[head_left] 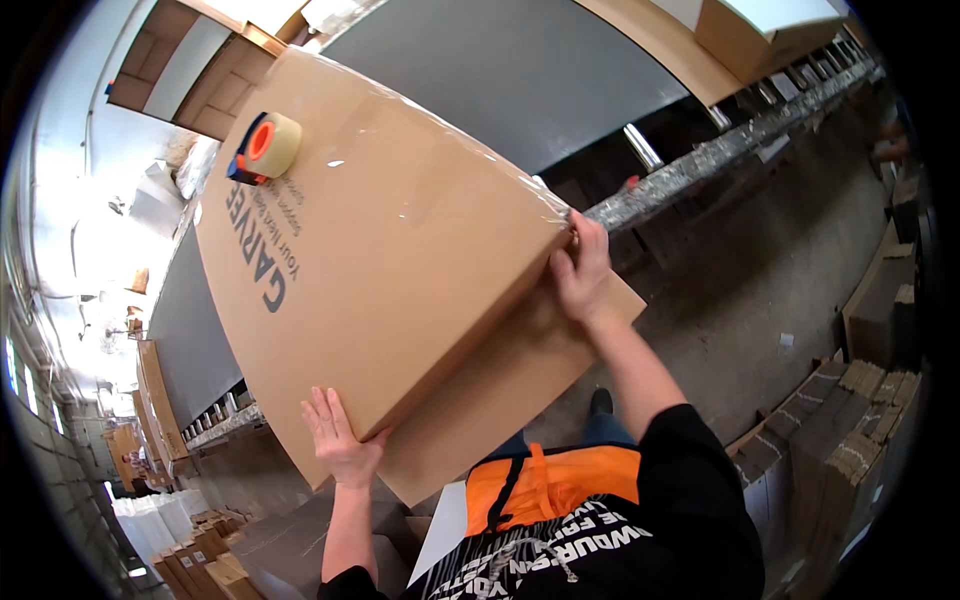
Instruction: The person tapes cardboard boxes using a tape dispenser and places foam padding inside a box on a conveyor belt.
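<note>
A large brown cardboard box [390,230] lies before me, with dark print on its top and clear tape along its far right edge. Its near flap [510,390] sticks out toward my body. My left hand [343,440] rests on the near left corner, fingers spread flat on top and thumb at the edge. At the near right corner, my right hand [583,270] has its fingers curled round the box edge. A tape dispenser [266,148] with a roll of tape sits on the far left part of the box top.
Under and beyond the box runs a conveyor with a grey surface [500,75], a metal rail [700,155] and rollers [643,148]. Another carton [765,40] stands at the far right. Stacks of flat cardboard [840,430] are at right, more [200,560] at lower left.
</note>
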Demonstrator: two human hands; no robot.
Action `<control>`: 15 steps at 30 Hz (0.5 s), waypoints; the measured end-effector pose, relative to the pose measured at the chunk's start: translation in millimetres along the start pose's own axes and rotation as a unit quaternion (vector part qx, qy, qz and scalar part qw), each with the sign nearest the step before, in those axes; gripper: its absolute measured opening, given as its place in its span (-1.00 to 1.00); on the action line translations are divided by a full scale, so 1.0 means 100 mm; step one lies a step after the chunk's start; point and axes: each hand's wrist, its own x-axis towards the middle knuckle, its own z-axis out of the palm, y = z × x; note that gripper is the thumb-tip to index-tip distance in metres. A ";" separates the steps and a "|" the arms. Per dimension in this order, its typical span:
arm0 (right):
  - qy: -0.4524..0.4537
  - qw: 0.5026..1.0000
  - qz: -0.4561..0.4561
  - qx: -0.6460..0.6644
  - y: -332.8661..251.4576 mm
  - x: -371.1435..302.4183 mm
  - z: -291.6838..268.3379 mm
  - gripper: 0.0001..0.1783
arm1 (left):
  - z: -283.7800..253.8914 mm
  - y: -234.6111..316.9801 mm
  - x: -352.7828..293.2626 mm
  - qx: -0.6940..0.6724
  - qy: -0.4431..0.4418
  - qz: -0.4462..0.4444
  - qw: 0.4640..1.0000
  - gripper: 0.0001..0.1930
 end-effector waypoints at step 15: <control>0.179 0.964 0.143 0.133 -0.67 0.45 0.15 -0.47 | -0.17 -0.14 -0.01 -0.051 0.007 0.094 0.994 0.13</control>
